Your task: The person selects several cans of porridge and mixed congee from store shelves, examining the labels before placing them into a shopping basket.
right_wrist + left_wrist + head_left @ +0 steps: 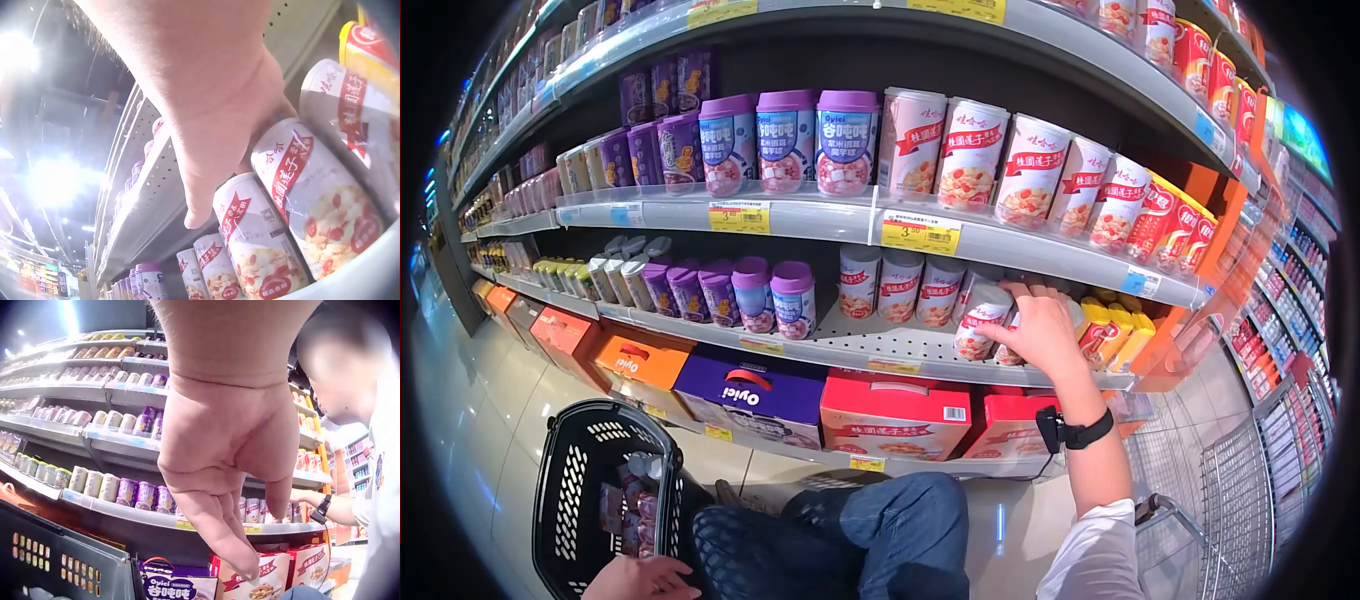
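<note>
Over the front of the lower shelf (900,345), my right hand (1043,325) reaches in among white cans with red labels. Its straight thumb (199,203) points down beside a white can (262,240), with a gap between them in the right wrist view. The other fingertips are hidden behind the cans there. In the head view the thumb overlaps the nearest white can (978,343). My left hand (228,456) hangs loose with nothing in it, near the rim of a black shopping basket (560,500). Several packs lie inside the basket.
Purple-lidded cups (794,300) stand left of the white cans, yellow packs (1105,335) at the right. A shelf with price tags (920,233) runs above the right hand. Boxes (895,415) line the bottom shelf. A wire cart (1235,490) stands at the right.
</note>
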`<state>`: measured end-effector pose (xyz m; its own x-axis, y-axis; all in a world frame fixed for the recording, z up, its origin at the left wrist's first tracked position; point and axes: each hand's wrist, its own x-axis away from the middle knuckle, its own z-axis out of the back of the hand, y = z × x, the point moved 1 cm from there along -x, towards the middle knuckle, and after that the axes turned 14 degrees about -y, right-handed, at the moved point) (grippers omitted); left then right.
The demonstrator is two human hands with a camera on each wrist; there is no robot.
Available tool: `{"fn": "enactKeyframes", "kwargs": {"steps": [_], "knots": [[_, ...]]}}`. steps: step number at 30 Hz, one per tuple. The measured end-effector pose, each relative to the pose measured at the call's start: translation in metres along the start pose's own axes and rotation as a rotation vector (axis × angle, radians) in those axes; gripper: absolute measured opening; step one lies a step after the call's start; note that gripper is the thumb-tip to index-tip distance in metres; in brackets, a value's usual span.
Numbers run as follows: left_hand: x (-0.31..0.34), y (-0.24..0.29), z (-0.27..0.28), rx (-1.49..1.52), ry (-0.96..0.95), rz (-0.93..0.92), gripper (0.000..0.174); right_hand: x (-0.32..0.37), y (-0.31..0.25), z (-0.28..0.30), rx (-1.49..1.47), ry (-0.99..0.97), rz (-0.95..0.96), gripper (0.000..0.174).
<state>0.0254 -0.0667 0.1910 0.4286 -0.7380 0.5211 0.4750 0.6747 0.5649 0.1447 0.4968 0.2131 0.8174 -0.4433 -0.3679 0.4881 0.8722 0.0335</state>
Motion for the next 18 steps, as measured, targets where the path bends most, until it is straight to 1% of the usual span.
{"fn": "enactKeyframes", "kwargs": {"steps": [1,3,4,5,7,8,9,10,11,13,14,18], "knots": [[0.002,0.002,-0.003,0.003,0.005,0.006,0.03,-0.003,0.004,-0.002,-0.005,0.001,0.007,0.07],[0.007,0.001,-0.006,0.154,0.024,0.072,0.029,-0.01,0.009,-0.007,-0.02,-0.017,-0.005,0.071],[0.007,0.0,-0.01,0.14,0.073,0.022,0.027,-0.013,0.011,-0.01,-0.026,-0.015,0.004,0.071],[0.011,-0.001,-0.012,0.146,0.083,0.03,0.027,-0.015,0.013,-0.014,-0.057,-0.001,0.012,0.072],[0.013,0.007,-0.01,0.14,-0.029,0.085,0.036,-0.018,0.008,-0.015,-0.087,0.02,0.028,0.074],[0.013,0.005,-0.014,0.148,-0.019,0.086,0.036,-0.016,0.002,-0.014,-0.026,0.042,-0.011,0.075],[0.012,0.003,-0.018,0.071,0.035,0.053,0.034,-0.016,-0.004,-0.012,0.034,0.063,-0.049,0.076],[0.011,0.0,-0.022,-0.005,0.089,0.025,0.032,-0.018,-0.01,-0.01,-0.006,-0.013,-0.14,0.079],[0.011,-0.004,-0.026,0.007,0.099,0.034,0.032,-0.021,-0.012,-0.014,-0.009,-0.012,-0.121,0.079],[0.009,-0.008,-0.028,0.085,0.117,-0.049,0.029,-0.023,-0.009,-0.026,0.139,0.067,-0.175,0.083],[0.01,-0.008,-0.029,0.084,0.119,-0.057,0.026,-0.025,-0.01,-0.027,0.148,0.076,-0.147,0.083],[0.01,-0.011,-0.031,0.064,0.095,-0.041,0.025,-0.028,-0.021,-0.026,0.199,0.032,-0.113,0.08]]}}
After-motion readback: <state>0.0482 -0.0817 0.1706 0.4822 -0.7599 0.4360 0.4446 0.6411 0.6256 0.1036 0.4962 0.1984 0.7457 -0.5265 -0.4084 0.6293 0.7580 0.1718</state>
